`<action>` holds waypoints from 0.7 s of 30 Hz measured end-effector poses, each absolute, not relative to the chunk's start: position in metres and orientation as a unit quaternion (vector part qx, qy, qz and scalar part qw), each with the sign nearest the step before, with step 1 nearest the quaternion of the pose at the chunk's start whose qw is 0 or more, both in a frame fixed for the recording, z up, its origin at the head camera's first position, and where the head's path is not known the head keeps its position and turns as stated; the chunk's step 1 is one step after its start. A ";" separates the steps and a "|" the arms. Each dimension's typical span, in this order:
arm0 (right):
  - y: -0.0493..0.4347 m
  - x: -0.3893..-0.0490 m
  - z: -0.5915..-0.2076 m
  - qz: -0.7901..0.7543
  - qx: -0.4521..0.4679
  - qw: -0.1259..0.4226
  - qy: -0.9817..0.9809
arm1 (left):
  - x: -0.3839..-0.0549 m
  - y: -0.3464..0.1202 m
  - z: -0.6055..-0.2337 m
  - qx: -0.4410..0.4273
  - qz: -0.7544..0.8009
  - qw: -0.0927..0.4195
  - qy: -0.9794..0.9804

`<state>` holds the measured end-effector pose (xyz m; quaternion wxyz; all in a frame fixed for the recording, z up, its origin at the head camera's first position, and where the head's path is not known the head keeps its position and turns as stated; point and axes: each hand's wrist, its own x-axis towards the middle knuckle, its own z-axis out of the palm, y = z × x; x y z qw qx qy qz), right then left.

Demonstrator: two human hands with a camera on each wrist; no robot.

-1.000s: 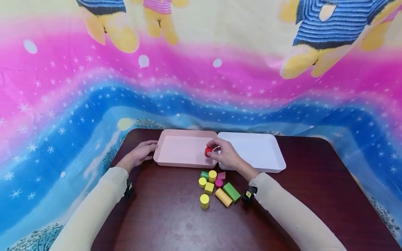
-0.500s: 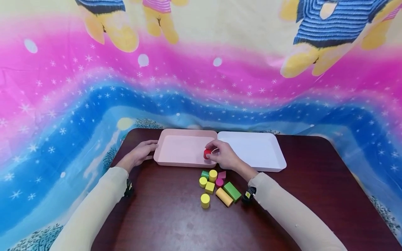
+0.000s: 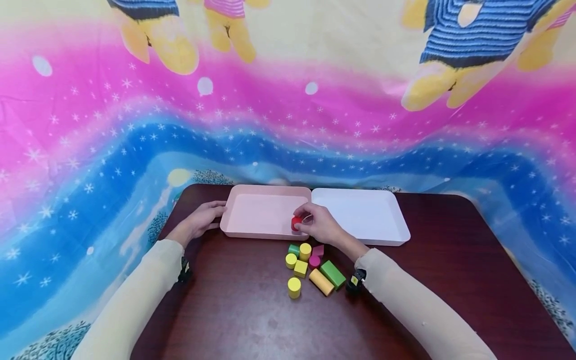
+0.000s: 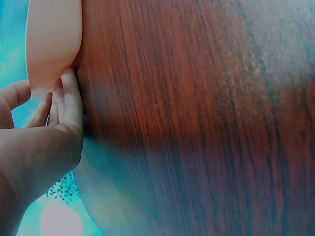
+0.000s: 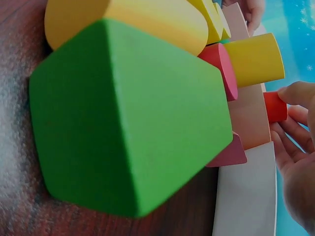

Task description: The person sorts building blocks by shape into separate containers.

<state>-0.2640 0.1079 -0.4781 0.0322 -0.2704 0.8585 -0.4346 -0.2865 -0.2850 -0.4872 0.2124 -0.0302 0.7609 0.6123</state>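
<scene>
Cream cloth sleeves point(image 3: 130, 295): they cover your forearms, reaching in over the dark red-brown wood-grain table point(image 3: 225, 310).
Standing yellow cylinder point(image 3: 294, 288): upright, the piece closest to you.
Orange-yellow cylinder point(image 3: 321, 282): lying on its side, just beside the green rectangular block point(image 3: 333, 275), which fills much of your right wrist view.
Middle cluster: a yellow cube point(image 3: 300, 269), a magenta cylinder point(image 3: 314, 261), a short yellow cylinder point(image 3: 291, 261), a taller yellow cylinder point(image 3: 305, 252), a dusky pink block point(image 3: 318, 251) and a partly hidden dark green piece point(image 3: 294, 249), close together.
Right hand point(image 3: 321, 225): you pinch the small red block point(image 3: 295, 223) between thumb and fingers.
Red block's place: within the rim at the right end of the shallow pale pink tray point(image 3: 256, 215); whether it touches the tray's floor, you cannot tell.
Left hand point(image 3: 204, 219): fingers extended, not clenched, touching that tray's left end.
Shallow white tray point(image 3: 369, 215): just right of the pink one, partly behind your right hand.
Colourful printed cloth point(image 3: 270, 100): hanging behind the table.
</scene>
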 end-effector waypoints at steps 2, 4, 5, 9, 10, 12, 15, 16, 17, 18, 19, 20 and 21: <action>0.108 -0.264 -0.479 -0.433 -0.270 0.035 0.859 | -0.287 -0.285 -0.487 -0.029 0.612 0.212 0.762; 0.108 -0.264 -0.479 -0.428 -0.271 0.038 0.861 | -0.287 -0.285 -0.487 -0.028 0.612 0.211 0.762; 0.108 -0.264 -0.480 -0.426 -0.270 0.041 0.863 | -0.287 -0.285 -0.487 -0.028 0.610 0.211 0.763; 0.107 -0.264 -0.481 -0.416 -0.271 0.043 0.867 | -0.286 -0.285 -0.487 -0.029 0.609 0.212 0.763; 0.107 -0.264 -0.481 -0.415 -0.272 0.042 0.867 | -0.286 -0.285 -0.487 -0.029 0.610 0.212 0.763; 0.107 -0.264 -0.481 -0.415 -0.275 0.040 0.866 | -0.286 -0.285 -0.487 -0.029 0.610 0.212 0.763; 0.107 -0.264 -0.481 -0.416 -0.279 0.042 0.864 | -0.285 -0.285 -0.487 -0.031 0.609 0.211 0.764; 0.108 -0.264 -0.481 -0.416 -0.280 0.043 0.864 | -0.285 -0.285 -0.487 -0.031 0.609 0.212 0.763; 0.108 -0.263 -0.481 -0.417 -0.280 0.043 0.864 | -0.284 -0.285 -0.487 -0.029 0.608 0.212 0.764; 0.108 -0.263 -0.481 -0.417 -0.280 0.044 0.864 | -0.284 -0.285 -0.487 -0.029 0.608 0.212 0.764; 0.109 -0.263 -0.481 -0.419 -0.280 0.044 0.863 | -0.284 -0.285 -0.487 -0.028 0.608 0.212 0.764; 0.109 -0.263 -0.481 -0.421 -0.280 0.044 0.862 | -0.284 -0.285 -0.487 -0.029 0.609 0.211 0.764; 0.109 -0.264 -0.481 -0.423 -0.281 0.044 0.860 | -0.285 -0.284 -0.487 -0.028 0.609 0.212 0.764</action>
